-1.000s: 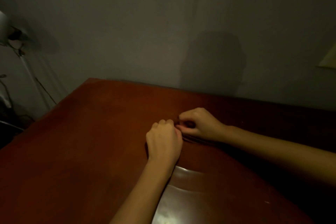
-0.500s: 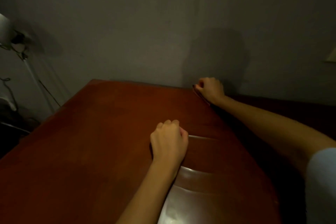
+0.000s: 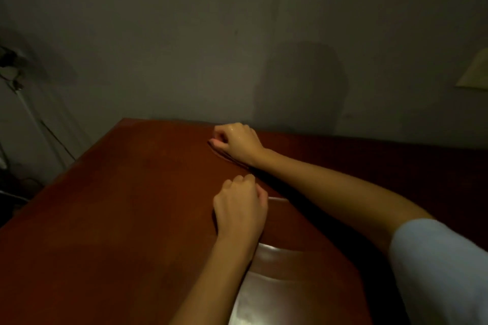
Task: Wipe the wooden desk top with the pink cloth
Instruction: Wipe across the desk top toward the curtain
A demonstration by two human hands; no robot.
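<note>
The light is dim. The wooden desk top shows as a glossy brown patch [image 3: 266, 290] at the bottom centre. A reddish pink cloth [image 3: 229, 159], close to the wood in colour, lies stretched over the desk between my hands. My right hand [image 3: 236, 141] is at the desk's far edge by the wall, its curled fingers pinching a thin edge of the cloth. Nearer to me, my left hand [image 3: 240, 208] is a fist on the desk and grips another cloth edge that runs off to its right. How far the cloth reaches to the left I cannot tell.
A grey wall stands right behind the desk. A thin pole with cables [image 3: 23, 103] stands off the desk's left side. A pale object [image 3: 475, 74] hangs on the wall at the right edge. The desk's left edge drops to a dark floor.
My right hand left its place beside the left hand, drew the cloth edge to the far side by the wall, then slid left along it. My left hand stayed put.
</note>
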